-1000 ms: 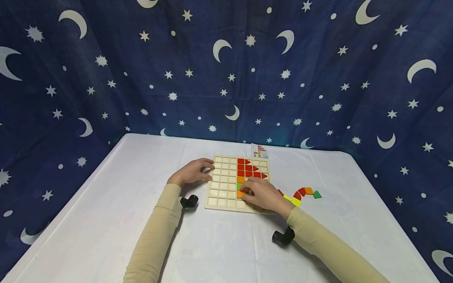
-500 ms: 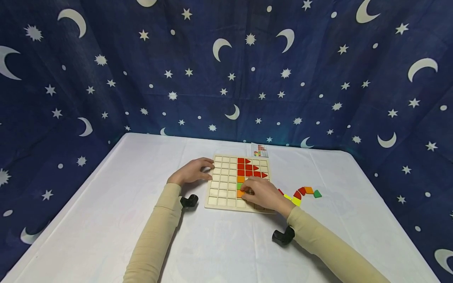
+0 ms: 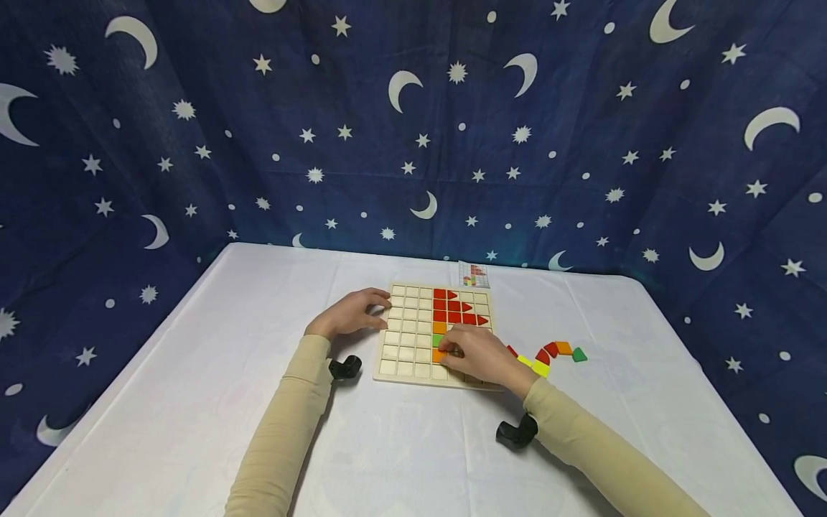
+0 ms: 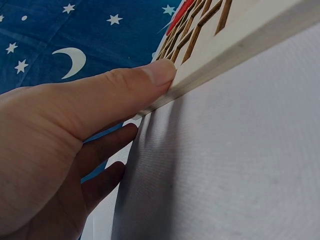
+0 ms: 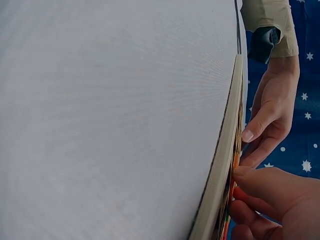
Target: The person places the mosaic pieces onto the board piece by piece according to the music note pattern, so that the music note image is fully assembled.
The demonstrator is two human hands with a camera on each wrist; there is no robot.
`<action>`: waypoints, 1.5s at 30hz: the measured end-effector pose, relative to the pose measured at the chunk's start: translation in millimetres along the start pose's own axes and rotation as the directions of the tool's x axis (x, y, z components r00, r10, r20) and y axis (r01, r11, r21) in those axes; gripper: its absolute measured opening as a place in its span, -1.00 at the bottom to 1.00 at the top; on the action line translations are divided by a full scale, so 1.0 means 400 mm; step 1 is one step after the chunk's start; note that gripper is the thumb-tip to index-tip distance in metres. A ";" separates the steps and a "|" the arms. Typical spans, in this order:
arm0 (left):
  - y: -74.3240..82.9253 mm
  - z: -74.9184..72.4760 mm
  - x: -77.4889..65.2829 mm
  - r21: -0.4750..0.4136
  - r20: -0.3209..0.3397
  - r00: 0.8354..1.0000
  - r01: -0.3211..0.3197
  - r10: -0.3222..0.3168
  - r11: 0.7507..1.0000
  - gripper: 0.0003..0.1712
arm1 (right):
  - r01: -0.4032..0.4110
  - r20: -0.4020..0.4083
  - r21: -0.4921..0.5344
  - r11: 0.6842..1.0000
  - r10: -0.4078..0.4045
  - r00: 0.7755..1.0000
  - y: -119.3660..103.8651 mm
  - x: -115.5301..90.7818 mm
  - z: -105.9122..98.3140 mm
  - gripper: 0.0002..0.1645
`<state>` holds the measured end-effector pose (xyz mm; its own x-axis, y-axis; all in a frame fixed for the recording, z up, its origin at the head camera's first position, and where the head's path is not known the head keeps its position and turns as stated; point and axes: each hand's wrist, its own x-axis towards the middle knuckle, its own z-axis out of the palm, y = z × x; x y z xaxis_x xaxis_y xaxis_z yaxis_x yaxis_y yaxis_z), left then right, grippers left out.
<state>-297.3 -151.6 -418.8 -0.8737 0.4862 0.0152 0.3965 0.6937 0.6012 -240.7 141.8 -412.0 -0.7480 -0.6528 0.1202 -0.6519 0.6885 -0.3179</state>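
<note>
A wooden grid board point(image 3: 408, 339) lies on the table, with rows of red tiles point(image 3: 455, 317) ending in points. Below them in one column are an orange tile, a green tile point(image 3: 437, 340) and a lower orange square tile point(image 3: 438, 355). My right hand point(image 3: 483, 353) pinches that lower orange tile at its cell, thumb and forefinger right at its edges. My left hand point(image 3: 349, 314) rests at the board's left side; in the left wrist view its thumb point(image 4: 120, 90) touches the board's edge. The right palm hides part of the lower right cells.
Right of the board lies a curved chain of loose tiles: yellow point(image 3: 540, 368), red point(image 3: 551, 350), orange point(image 3: 563, 348) and green point(image 3: 579, 355). A small pattern card point(image 3: 474, 275) sits behind the board. A blue star-and-moon curtain point(image 3: 362, 165) hangs beyond the white table point(image 3: 400, 445).
</note>
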 end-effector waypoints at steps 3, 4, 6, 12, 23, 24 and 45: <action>0.002 -0.001 -0.002 0.004 -0.001 1.000 0.000 0.000 1.000 -0.48 | -0.024 0.007 0.026 0.999 0.023 1.000 0.000 -0.005 -0.006 -0.81; 0.002 -0.001 -0.003 0.006 0.001 1.000 0.002 -0.002 1.000 -0.48 | -0.038 0.009 0.039 0.999 0.037 0.999 0.002 -0.009 -0.010 -0.81; 0.002 -0.001 -0.004 0.008 0.004 1.000 0.012 -0.012 1.000 -0.47 | -0.066 0.009 0.059 0.996 0.065 0.998 0.009 -0.019 -0.023 -0.79; 0.000 0.001 -0.008 0.009 0.006 1.000 0.025 -0.026 1.000 -0.47 | -0.173 0.001 0.102 0.980 0.174 0.985 0.081 -0.076 -0.077 -0.79; -0.009 0.003 -0.010 0.012 0.000 1.000 0.010 -0.010 1.000 -0.47 | -0.325 0.115 0.041 0.945 0.319 0.941 0.242 -0.203 -0.189 -0.66; -0.009 0.003 -0.010 0.008 0.000 1.000 0.009 -0.009 1.000 -0.47 | -0.318 0.119 0.031 0.948 0.312 0.943 0.250 -0.210 -0.193 -0.65; 0.008 0.002 -0.002 0.011 0.009 1.000 0.024 -0.024 1.000 -0.45 | -0.350 0.159 0.018 0.937 0.343 0.926 0.284 -0.205 -0.168 -0.70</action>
<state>-295.0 -149.4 -417.5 -0.8805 0.4740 -0.0063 0.3786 0.7112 0.5923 -261.8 295.0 -394.6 -0.8961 -0.4188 -0.1474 -0.3469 0.8676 -0.3563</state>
